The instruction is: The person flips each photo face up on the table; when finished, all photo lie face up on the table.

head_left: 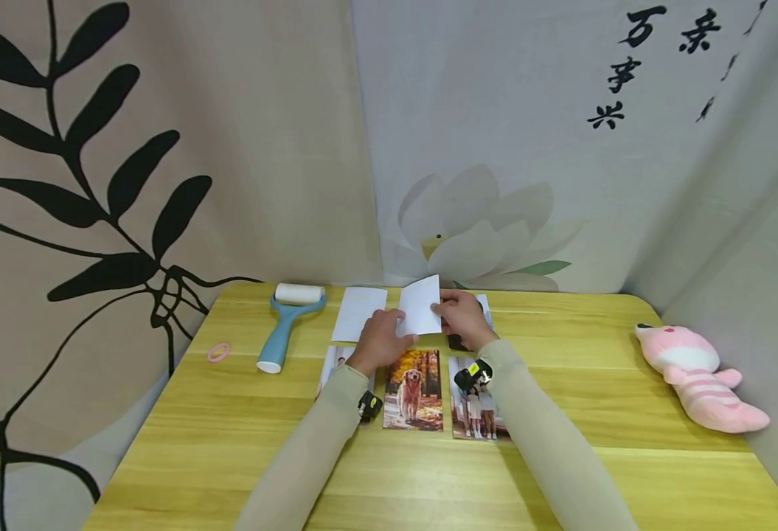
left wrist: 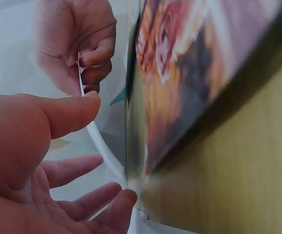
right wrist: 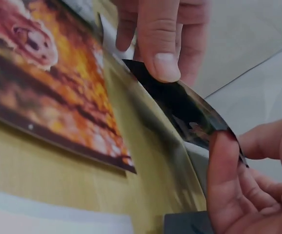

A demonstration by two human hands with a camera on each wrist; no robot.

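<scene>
Held up near the table's back edge is a photo print [head_left: 420,308], its white back facing the head camera. In the right wrist view, the dark picture side of the same print shows, slightly bowed. My right hand [head_left: 463,318] pinches its right edge. At the lower left, my left hand [head_left: 382,341] has its thumb on the picture side and fingers behind. Below the hands lie a photo of a golden dog [head_left: 412,391] and a photo of people [head_left: 476,414] partly under the right wrist. Another photo [head_left: 330,363] is mostly hidden by the left arm.
A blank white card [head_left: 359,314] lies left of the held print. Another print [head_left: 484,307] is partly behind the right hand. Farther left are a blue-handled lint roller [head_left: 284,332] and a pink ring [head_left: 219,352]. A pink plush toy [head_left: 700,377] lies at the right edge. Curtains hang behind the table.
</scene>
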